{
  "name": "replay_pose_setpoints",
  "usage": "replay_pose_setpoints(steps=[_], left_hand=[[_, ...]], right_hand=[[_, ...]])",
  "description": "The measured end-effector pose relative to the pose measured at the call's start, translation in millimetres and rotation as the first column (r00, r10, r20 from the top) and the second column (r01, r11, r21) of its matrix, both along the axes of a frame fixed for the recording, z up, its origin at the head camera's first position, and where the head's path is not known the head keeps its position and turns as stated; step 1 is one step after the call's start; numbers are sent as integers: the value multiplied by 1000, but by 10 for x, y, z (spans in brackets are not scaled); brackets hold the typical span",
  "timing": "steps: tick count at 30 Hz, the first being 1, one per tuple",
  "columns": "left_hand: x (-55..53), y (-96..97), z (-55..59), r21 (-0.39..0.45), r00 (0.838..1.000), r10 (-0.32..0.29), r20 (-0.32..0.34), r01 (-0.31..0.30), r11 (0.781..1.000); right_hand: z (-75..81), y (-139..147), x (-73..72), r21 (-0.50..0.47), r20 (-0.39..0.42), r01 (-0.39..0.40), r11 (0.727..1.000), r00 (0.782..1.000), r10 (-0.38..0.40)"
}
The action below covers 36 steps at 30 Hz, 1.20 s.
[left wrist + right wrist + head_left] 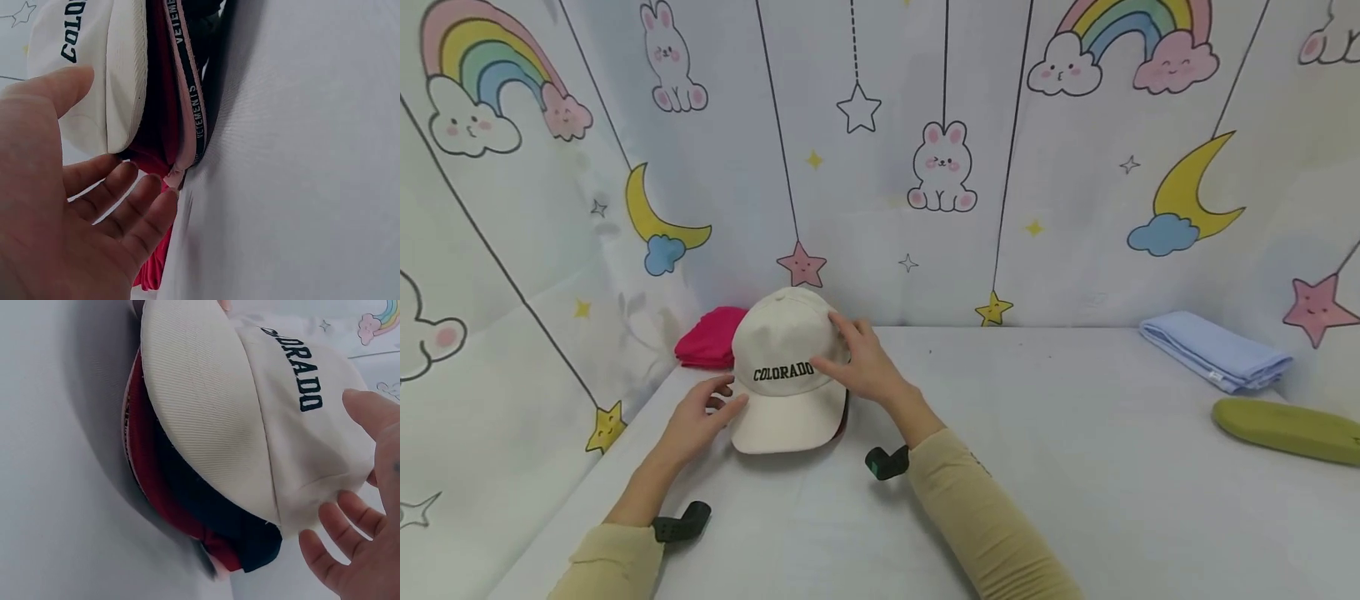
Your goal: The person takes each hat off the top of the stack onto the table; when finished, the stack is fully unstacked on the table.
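A cream baseball cap [790, 333] with COLORADO lettering sits atop a stack of caps, its brim toward me. Beneath it, the right wrist view shows a navy cap [197, 494] and a red brim [145, 447]. A pink edge with black VETEMENTS tape [195, 109] appears lower in the stack in the left wrist view. My left hand [695, 421] is at the stack's left side, fingers loosely bent and spread, near the brims. At the right of the crown, my right hand [874, 367] has its fingers spread and thumb toward the front; firm contact is unclear.
A bright pink-red fabric item [711, 337] lies behind the stack, to its left. At the table's right side are a folded light-blue cloth [1217, 346] and a long olive-green object [1288, 429]. A printed curtain [895, 242] borders the white table [1075, 467].
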<state>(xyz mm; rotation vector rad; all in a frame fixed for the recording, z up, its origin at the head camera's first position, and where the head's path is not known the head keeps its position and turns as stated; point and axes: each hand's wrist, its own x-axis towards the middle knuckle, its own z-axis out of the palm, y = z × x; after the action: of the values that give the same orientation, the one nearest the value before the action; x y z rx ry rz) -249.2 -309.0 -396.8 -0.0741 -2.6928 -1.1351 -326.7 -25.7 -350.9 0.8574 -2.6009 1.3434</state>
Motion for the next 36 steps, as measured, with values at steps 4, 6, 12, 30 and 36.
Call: replay_pose_setpoints(steps=[4,6,12,30,36], left_hand=[[-21,19,28,1,999,8,41,-8,1000],[-27,27,42,-3,998,17,56,-17,1000],[-21,42,85,-12,998,30,62,-29,999],[31,116,262,22,995,65,69,-66,998],[50,152,357,31,998,61,9,-61,998]], right_hand=[[-8,-17,0,-2,2,1,1000,1000,-1],[-18,-21,-9,9,-4,-1,1000,1000,1],[-12,-49,-24,21,-51,7,1000,999,-5],[8,-75,13,-61,-185,32,998,982,-43],[89,-46,12,-100,-244,10,995,969,-34]])
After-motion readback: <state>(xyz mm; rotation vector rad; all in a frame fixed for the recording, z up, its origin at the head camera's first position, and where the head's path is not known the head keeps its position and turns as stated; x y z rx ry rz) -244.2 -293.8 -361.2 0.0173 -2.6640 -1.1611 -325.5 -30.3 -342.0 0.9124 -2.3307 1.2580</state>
